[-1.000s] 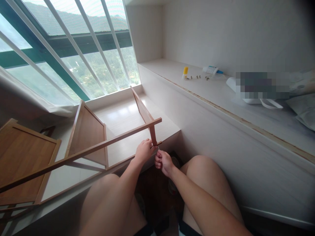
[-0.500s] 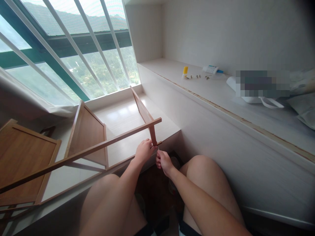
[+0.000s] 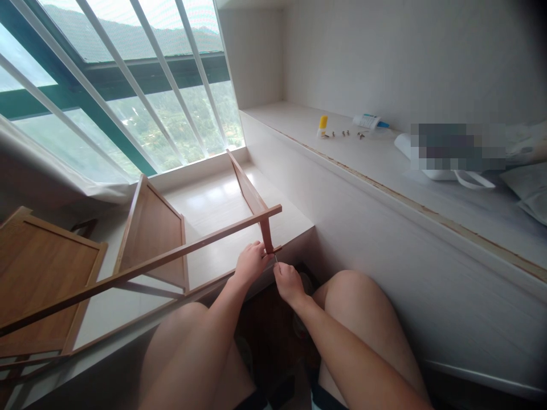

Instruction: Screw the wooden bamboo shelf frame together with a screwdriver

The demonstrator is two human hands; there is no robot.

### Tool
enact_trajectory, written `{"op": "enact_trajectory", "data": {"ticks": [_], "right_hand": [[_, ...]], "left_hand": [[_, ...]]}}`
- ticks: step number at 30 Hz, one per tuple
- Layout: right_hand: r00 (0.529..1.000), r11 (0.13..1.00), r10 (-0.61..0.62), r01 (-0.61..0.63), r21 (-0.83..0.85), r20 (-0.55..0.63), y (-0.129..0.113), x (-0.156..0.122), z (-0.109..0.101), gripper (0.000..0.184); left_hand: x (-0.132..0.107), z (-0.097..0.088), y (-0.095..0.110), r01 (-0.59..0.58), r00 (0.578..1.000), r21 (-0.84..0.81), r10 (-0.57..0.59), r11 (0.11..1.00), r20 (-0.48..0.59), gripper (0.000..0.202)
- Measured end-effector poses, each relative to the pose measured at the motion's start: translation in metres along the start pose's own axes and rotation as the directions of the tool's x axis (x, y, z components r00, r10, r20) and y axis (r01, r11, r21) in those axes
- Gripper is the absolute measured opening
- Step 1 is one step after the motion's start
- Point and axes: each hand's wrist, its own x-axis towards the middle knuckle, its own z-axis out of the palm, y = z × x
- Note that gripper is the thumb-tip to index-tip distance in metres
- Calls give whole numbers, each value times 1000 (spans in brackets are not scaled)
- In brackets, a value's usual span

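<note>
A wooden shelf frame [image 3: 179, 250] lies on its side across the white window platform [image 3: 213, 208], its long rails running toward me. My left hand [image 3: 250, 263] is closed around the frame's near corner, just under the short upright post [image 3: 267, 234]. My right hand [image 3: 288, 283] is pinched on a thin metal tool [image 3: 276, 260] whose tip meets that same corner joint. Both my bare knees fill the bottom of the view.
On the raised white ledge [image 3: 384, 165] to the right sit a yellow-capped glue bottle [image 3: 321, 125], several small screws [image 3: 346, 134], a white tube [image 3: 367, 121] and a white bag [image 3: 453, 171]. A barred window [image 3: 128, 85] stands ahead on the left.
My right hand has turned and shifted slightly right and down at the corner joint, still on the thin tool. The left hand and the frame have stayed in place.
</note>
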Motion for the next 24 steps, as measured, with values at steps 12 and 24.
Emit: {"op": "enact_trajectory", "data": {"ticks": [12, 24], "right_hand": [[996, 966, 43, -22, -258, 73, -10, -1, -10, 42], [962, 680, 84, -245, 691, 258, -6, 5, 8, 33]], "left_hand": [[1, 4, -3, 1, 1000, 15, -1, 1000, -10, 16], [2, 5, -3, -18, 999, 17, 19, 1000, -35, 15]]}}
